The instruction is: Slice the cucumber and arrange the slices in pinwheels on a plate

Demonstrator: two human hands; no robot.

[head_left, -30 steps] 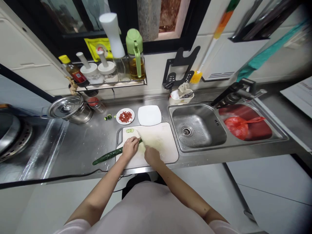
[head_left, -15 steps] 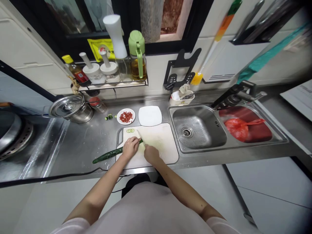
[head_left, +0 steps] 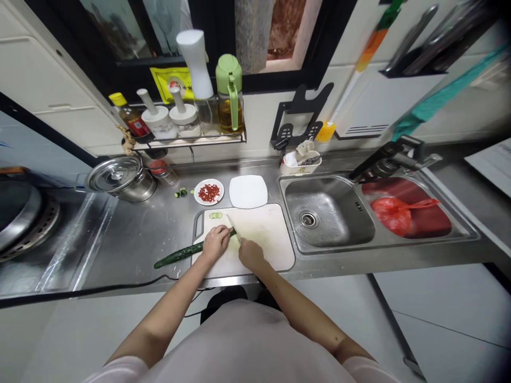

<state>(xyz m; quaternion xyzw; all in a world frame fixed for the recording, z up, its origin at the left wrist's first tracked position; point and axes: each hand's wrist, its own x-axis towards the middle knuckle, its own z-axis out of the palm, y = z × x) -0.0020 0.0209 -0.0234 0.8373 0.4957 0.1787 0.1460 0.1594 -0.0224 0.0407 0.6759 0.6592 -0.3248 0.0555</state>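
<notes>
A long green cucumber (head_left: 178, 256) lies across the left edge of the white cutting board (head_left: 275, 239). My left hand (head_left: 216, 242) is closed over the cucumber near its right end. In my right hand (head_left: 251, 254) is the handle of a knife (head_left: 233, 225), its narrow blade pointing away from me at the cucumber's cut end. Whether the blade is in the cucumber I cannot tell. Several thin cucumber slices (head_left: 215, 215) lie at the board's far left corner.
Behind the board stand a plate of chopped red pieces (head_left: 221, 197) and a white square plate (head_left: 248, 191). Cucumber scraps (head_left: 181, 192) lie left of them, near a lidded pot (head_left: 120, 181). A sink (head_left: 331, 213) is at right, a black cable (head_left: 120, 286) along the front edge.
The whole view has shifted slightly, so everything sits a little further right and lower. My hands keep nearly the same hold on the cucumber and the knife.
</notes>
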